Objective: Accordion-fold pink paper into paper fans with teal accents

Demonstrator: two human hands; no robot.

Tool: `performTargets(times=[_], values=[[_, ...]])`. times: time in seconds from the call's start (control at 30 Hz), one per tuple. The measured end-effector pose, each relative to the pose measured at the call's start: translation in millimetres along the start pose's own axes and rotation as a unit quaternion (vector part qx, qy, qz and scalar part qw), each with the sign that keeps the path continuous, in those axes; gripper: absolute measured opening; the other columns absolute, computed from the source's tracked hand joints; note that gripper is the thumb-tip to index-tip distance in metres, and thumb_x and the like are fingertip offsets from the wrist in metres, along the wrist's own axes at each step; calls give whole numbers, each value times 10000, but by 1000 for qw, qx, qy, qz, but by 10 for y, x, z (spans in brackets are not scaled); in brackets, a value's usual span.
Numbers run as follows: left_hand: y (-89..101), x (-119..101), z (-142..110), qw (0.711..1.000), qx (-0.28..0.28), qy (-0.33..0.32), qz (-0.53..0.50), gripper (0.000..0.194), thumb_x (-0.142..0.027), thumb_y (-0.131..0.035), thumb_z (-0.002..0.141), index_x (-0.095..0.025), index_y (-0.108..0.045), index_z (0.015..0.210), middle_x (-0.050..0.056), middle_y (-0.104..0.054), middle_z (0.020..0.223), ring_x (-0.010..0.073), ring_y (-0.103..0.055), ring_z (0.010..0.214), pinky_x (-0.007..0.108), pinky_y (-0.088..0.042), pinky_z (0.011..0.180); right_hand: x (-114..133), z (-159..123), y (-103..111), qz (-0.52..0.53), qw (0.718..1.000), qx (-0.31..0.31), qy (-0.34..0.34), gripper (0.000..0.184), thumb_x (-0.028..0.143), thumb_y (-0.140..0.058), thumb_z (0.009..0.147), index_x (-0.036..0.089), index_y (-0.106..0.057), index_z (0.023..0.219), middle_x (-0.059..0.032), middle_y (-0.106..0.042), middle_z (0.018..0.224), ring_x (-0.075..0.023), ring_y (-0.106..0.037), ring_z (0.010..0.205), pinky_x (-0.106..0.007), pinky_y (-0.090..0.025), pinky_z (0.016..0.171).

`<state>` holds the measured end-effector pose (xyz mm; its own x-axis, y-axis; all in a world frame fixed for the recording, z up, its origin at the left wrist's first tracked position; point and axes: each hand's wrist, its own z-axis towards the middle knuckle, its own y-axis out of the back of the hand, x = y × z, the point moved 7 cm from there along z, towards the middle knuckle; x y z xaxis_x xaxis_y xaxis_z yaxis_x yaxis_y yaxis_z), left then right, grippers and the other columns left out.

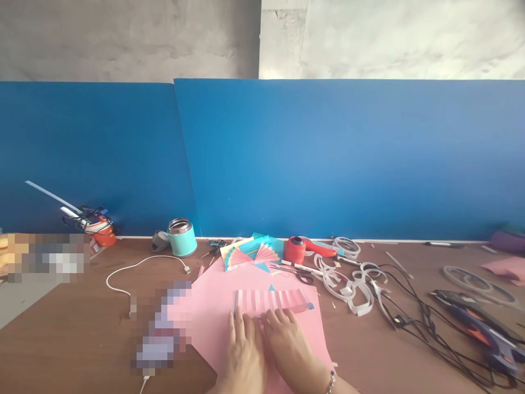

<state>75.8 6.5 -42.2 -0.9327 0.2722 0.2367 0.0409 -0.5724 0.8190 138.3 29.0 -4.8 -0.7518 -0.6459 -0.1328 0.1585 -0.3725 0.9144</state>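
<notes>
A strip of pink paper [274, 300] folded in accordion pleats lies in front of me, with bits of blue at its ends. My left hand [245, 347] is closed at the near left part of this strip, fingers pointing forward. Close beside it, my right hand [289, 342] has its fingers bent together over the strip's near edge. Both thumbs are hidden. Beneath the hands spreads a large pink sheet [205, 317]. Just beyond it sits a finished-looking pleated paper fan [254, 256] in pink, blue and yellow.
A teal insulated cup [182, 238] stands at the back left, near a white cable [151, 258]. Behind the sheet are a red tape roll [295, 250] and scissors [304, 278]. White strip loops [361, 295], black cables [429, 317] and a glue gun [484, 334] lie right. A blue partition [328, 158] borders the table.
</notes>
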Motion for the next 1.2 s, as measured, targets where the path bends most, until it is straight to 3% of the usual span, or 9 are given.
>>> performTargets(times=[0.3, 0.53, 0.83, 1.03, 1.2], values=[[30, -48, 32, 998, 24, -52, -5, 410, -289, -542, 766, -190, -680, 1139, 145, -688, 1089, 382, -461, 1230, 614, -281, 1047, 12, 17, 19, -5, 1000, -19, 4, 163, 41, -576, 791, 195, -616, 826, -31, -616, 785, -208, -550, 744, -356, -347, 685], [-43, -102, -48, 997, 22, -68, 23, 414, -301, -532, 752, -151, -697, 1102, 127, -694, 1112, 345, -556, 1150, 570, -296, 1069, 19, 23, 4, -13, 1000, -24, -4, 157, 48, -578, 794, 198, -617, 815, -27, -608, 761, -197, -525, 682, -350, -341, 662], [78, 34, -34, 999, -34, 13, -3, 373, -258, -590, 700, -181, -723, 1040, 116, -704, 1070, 356, -604, 1065, 509, -451, 919, 12, 6, -49, -13, 1000, 8, 3, 116, 75, -608, 793, 188, -634, 802, -50, -619, 811, -209, -524, 716, -367, -370, 687], [139, 64, -28, 998, -55, 18, 1, 396, -266, -600, 717, -163, -698, 1086, 136, -668, 1094, 360, -566, 1073, 498, -412, 921, 6, -5, -64, -1, 1000, 2, -1, 122, 55, -610, 778, 169, -641, 807, -50, -613, 799, -207, -533, 721, -356, -394, 669], [207, 40, 19, 999, -50, 13, -13, 438, -404, -593, 762, -208, -675, 1145, 127, -632, 1181, 384, -497, 1125, 546, -344, 953, 3, -27, 26, -23, 999, 11, -20, 164, 62, -596, 762, 153, -635, 892, -76, -611, 849, -234, -545, 790, -376, -425, 713]])
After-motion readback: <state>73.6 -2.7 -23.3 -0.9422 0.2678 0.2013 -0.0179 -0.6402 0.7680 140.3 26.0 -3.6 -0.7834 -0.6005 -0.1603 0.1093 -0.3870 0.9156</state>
